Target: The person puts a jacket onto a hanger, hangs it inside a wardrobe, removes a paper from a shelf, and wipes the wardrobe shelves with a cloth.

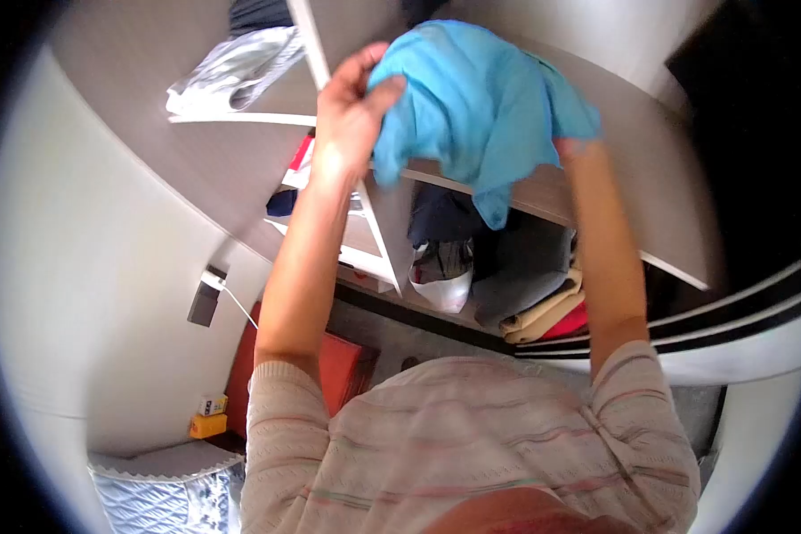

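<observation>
A crumpled light blue garment [463, 89] hangs in loose folds between my two hands, above a wardrobe shelf. My left hand [356, 111] grips its left edge, with the thumb on the near side of the cloth. At the right edge, my right hand [576, 149] reaches into the same garment. Cloth covers most of that hand's fingers, and the rest is blurred. The bare wood-toned shelf board [627, 178] shows to the right of the garment.
Folded white-and-grey clothing [236, 71] lies on the upper left shelf. Below are dark clothes [525, 267] and beige folded cloth [543, 311]. A white upright divider [378, 236] separates the compartments. Yellow boxes [209, 425] sit low at left, near a wall socket with a plugged-in white charger [212, 280].
</observation>
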Available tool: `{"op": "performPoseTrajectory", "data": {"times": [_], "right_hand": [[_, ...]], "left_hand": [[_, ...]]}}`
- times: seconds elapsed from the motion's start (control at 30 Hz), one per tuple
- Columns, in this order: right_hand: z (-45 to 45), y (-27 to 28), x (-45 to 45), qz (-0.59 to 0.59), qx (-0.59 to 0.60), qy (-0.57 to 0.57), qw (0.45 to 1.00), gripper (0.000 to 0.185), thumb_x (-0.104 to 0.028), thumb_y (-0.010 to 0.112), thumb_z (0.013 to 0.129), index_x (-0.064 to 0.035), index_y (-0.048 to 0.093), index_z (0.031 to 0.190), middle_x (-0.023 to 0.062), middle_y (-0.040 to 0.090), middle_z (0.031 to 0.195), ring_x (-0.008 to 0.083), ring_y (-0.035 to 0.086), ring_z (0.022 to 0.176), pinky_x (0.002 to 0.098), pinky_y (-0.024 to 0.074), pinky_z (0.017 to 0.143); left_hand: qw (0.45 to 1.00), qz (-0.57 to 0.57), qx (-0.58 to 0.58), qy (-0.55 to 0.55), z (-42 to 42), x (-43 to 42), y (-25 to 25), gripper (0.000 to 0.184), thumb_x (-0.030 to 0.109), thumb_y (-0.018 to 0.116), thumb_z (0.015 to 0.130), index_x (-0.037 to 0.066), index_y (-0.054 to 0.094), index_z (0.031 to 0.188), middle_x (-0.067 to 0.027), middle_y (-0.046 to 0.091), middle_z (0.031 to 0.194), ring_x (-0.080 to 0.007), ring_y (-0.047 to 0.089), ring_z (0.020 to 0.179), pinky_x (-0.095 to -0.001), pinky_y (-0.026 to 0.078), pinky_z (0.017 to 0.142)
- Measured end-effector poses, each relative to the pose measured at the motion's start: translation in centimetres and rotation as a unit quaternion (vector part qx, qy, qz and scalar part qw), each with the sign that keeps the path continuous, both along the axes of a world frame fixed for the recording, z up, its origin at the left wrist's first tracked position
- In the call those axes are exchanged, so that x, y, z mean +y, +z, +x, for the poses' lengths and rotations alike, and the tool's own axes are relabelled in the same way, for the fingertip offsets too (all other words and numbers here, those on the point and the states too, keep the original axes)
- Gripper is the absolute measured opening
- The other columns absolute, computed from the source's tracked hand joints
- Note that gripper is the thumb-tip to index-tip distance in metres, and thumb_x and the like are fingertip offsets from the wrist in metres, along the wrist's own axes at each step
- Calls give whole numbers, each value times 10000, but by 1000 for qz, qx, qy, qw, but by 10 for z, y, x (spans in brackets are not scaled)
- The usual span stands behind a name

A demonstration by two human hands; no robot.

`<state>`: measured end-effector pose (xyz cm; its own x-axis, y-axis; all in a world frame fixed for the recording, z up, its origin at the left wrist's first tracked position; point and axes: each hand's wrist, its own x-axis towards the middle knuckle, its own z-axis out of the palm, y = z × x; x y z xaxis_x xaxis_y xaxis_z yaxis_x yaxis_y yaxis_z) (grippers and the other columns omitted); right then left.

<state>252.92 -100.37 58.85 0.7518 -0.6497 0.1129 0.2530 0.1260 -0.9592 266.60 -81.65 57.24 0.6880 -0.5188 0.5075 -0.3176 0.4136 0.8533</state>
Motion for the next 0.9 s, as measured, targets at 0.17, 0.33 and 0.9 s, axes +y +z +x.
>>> {"op": "performPoseTrajectory", "data": {"times": [0.17, 0.33, 0.9], "right_hand": [[-97, -28, -85, -400, 146, -226, 876, 277, -174, 537, 877, -42, 595, 1113, 117, 616, 1070, 213, 579, 992, 324, 452, 864], [-208, -54, -96, -519, 277, -304, 749, 271, -129, 549, 854, -36, 591, 1106, 127, 608, 1087, 231, 590, 1001, 344, 457, 862], [-244, -64, -107, -549, 374, -353, 659, 231, -58, 617, 698, -1, 624, 921, 143, 618, 1018, 326, 504, 1122, 471, 294, 998]], "left_hand": [[797, 364, -418, 240, 6, -56, -13, 577, 325, 604, 817, -15, 416, 1244, -263, 526, 1137, -387, 525, 1041, -404, 436, 879], [741, 536, -380, 138, -23, -110, -36, 888, 695, 378, 778, 3, 319, 1331, -307, 324, 1314, -463, 297, 1228, -537, 252, 992], [715, 612, -266, 208, 142, -424, -45, 842, 605, 391, 783, -9, 298, 1352, -304, 175, 1405, -489, 150, 1289, -549, 111, 1037]]}}
